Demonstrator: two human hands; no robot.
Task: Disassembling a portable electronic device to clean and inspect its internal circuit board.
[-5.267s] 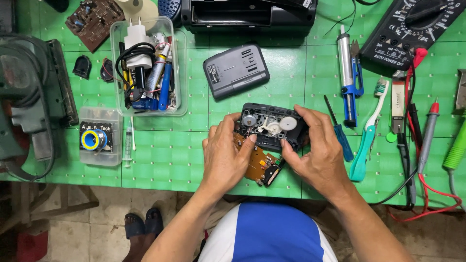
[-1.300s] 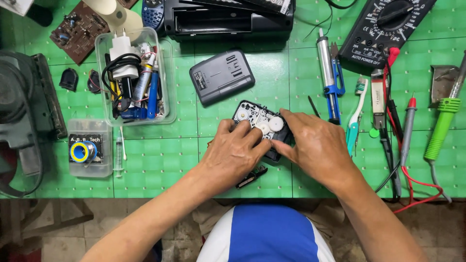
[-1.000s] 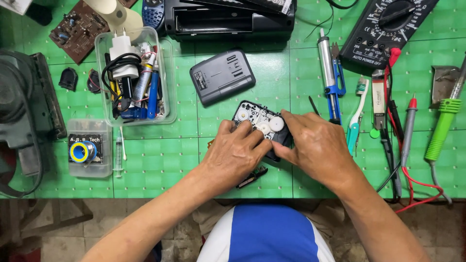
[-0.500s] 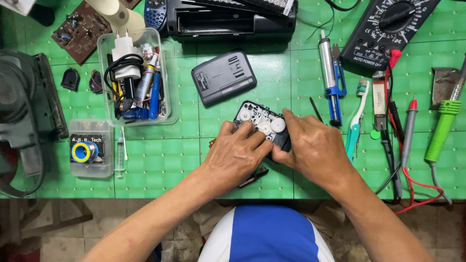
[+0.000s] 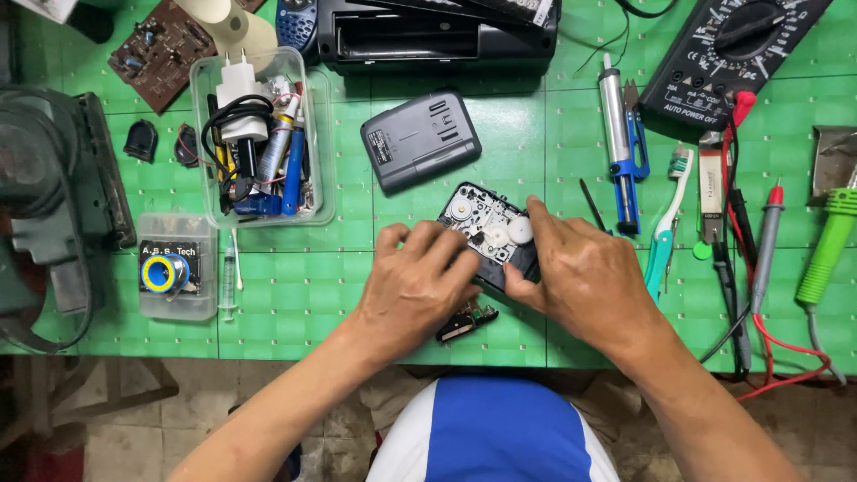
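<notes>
Right now I see both hands on a small black tape mechanism point(image 5: 486, 234) lying on the green gridded mat point(image 5: 295, 303) near the table's front edge; my left hand point(image 5: 418, 286) lies over its near-left corner, fingers curled down against it, and my right hand point(image 5: 585, 278) grips its right end, index finger stretched along the far edge and thumb pressed at the near side. Between the two hands the mechanism's top shows: matte black plastic, roughly rectangular, with white toothed wheels and a small pale spindle. Under the left palm a brownish part point(image 5: 466, 321) sticks out, perhaps a circuit board, though it is mostly hidden. Just beyond lies a grey ribbed plastic cover point(image 5: 420, 140); a blue-handled screwdriver point(image 5: 625, 143) lies to the right.
</notes>
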